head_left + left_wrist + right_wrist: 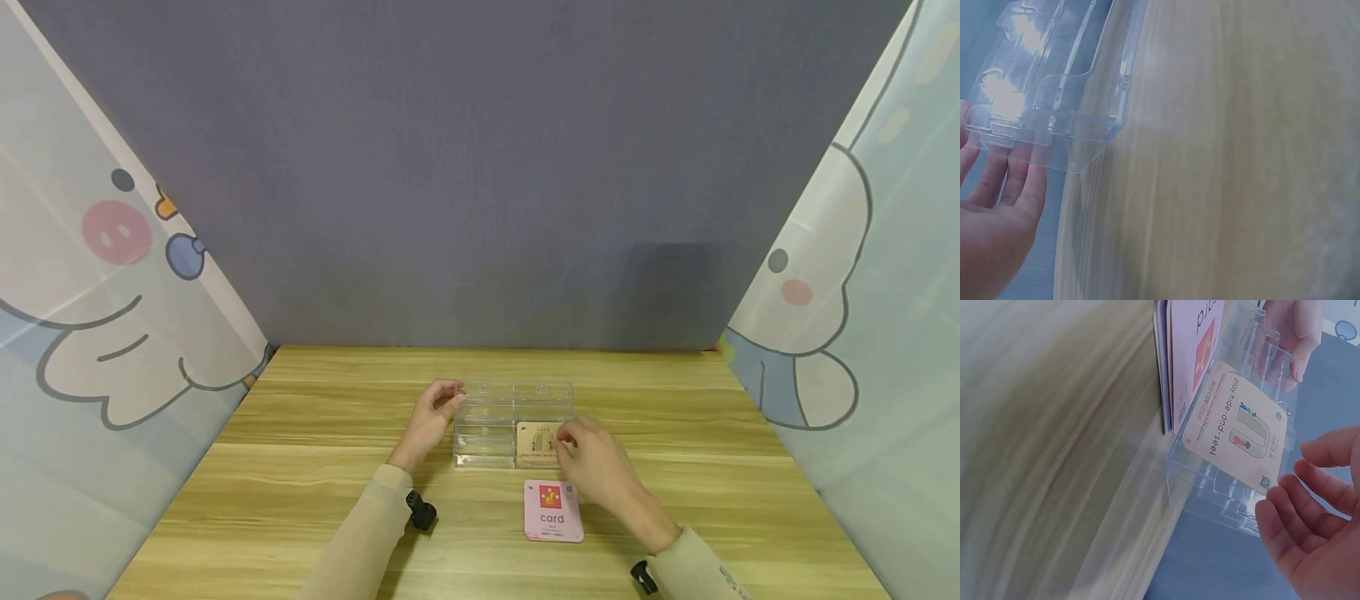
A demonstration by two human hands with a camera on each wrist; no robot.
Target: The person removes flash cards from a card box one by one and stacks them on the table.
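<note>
Both hands rest loose-fingered on a clear acrylic card holder (pixel 512 423): left hand (pixel 435 417) at its 9 o'clock, right hand (pixel 596 467) at 4 o'clock. Its front slot shows a "play hide-and-seek" card (pixel 1236 428). At 6 o'clock lies a pink stack (pixel 553 511) reading "card".

Standing mid-desk (pixel 300 467): a tiered holder (pixel 487 417), with one card (pixel 537 440) in its right front slot. Lying flat just before it, nearer the person: a stack of cards (pixel 553 510). At the holder's left end, the left hand (pixel 435 417); at its right front, the right hand (pixel 596 467).
</note>
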